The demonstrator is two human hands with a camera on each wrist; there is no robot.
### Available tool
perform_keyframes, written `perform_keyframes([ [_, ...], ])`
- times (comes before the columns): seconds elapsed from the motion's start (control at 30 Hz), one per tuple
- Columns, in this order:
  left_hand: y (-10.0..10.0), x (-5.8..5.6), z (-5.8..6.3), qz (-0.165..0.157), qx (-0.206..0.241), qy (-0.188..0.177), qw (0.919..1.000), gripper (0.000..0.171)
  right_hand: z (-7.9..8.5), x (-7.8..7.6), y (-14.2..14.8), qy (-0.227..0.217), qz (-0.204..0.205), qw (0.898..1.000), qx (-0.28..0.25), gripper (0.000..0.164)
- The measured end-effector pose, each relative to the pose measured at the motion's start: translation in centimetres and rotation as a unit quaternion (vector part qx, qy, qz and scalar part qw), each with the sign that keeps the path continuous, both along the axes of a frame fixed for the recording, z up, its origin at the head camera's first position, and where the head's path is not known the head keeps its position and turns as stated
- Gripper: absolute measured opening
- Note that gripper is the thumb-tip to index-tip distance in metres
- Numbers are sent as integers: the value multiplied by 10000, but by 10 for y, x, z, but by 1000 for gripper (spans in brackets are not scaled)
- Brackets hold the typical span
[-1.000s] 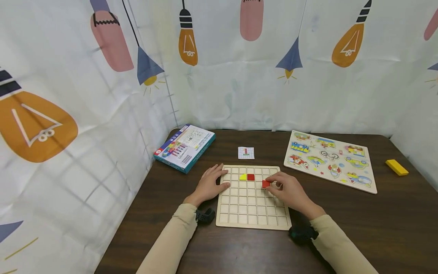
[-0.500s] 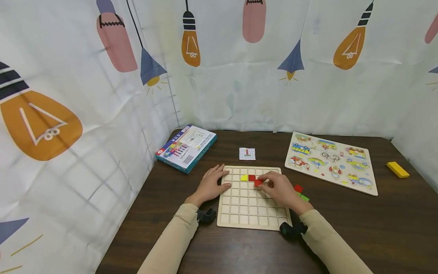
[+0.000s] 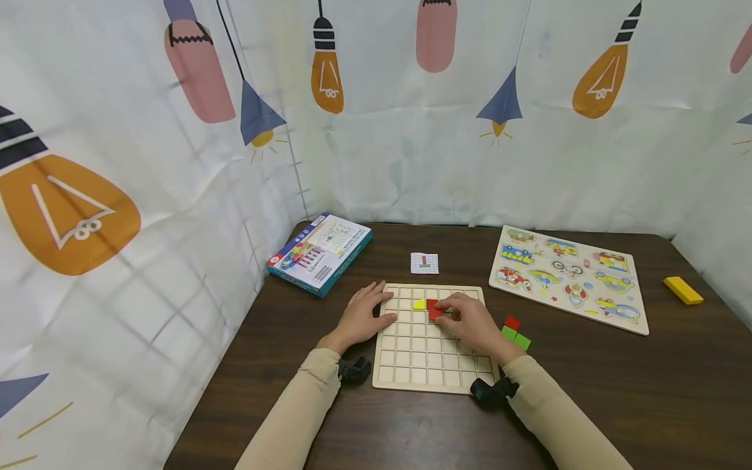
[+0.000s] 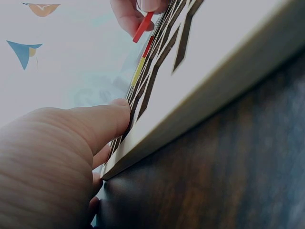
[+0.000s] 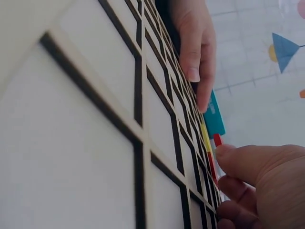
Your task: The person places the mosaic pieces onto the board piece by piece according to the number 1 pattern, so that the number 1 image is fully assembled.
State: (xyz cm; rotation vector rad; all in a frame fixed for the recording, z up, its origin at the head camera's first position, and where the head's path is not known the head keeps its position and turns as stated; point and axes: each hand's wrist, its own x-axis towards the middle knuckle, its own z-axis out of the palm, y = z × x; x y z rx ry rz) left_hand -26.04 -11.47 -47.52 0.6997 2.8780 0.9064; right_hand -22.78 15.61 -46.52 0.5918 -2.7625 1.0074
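A wooden grid board (image 3: 435, 360) lies on the dark table. My left hand (image 3: 360, 316) rests at its left edge, fingers extended and thumb on the top face. Between thumb and fingertips, my right hand (image 3: 470, 322) pinches a red square tile (image 4: 143, 27). That tile is tilted, close over the cell just below a second red tile (image 3: 431, 304) set in the grid. Left of the second tile sits a yellow triangular tile (image 3: 419, 304). The right wrist view shows only the top end of the pinched tile (image 5: 217, 139) above my thumb; my hand hides the rest.
Loose green tiles (image 3: 516, 337) and a red tile (image 3: 512, 322) lie right of the board, beside my right wrist. Behind the board is a small printed card (image 3: 424, 264). A teal-sided box (image 3: 320, 254) stands back left; a picture puzzle (image 3: 566, 281) and yellow block (image 3: 683, 290) lie right.
My right hand has moved left across the board with the red tile, which is now just below the placed red one. The loose tiles on the right have come into view. My left hand stays put.
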Motion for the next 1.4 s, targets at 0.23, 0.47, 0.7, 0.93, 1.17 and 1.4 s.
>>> perform_keyframes([
  [0.23, -2, 0, -2, 2, 1, 18, 10000, 57, -2, 0, -4, -15, -39, 10000, 88, 23],
  [0.47, -1, -3, -3, -16, -67, -18, 10000, 58, -3, 2, -6, -79, -215, 9997, 93, 23],
  [0.7, -1, -3, -3, 1, -90, -13, 10000, 58, -5, 0, -6, -128, -226, 9996, 97, 23],
  [0.93, -2, -2, -4, 3, -51, -1, 10000, 57, -4, 1, -7, -231, -230, 9994, 138, 24],
  [1.17, -2, -2, -5, 39, -105, 13, 9999, 57, -4, 2, -7, -317, -193, 9992, 177, 25],
  [1.4, -1, -2, -3, 11, -108, 15, 9999, 57, -1, 4, -3, -199, -64, 9997, 92, 22],
])
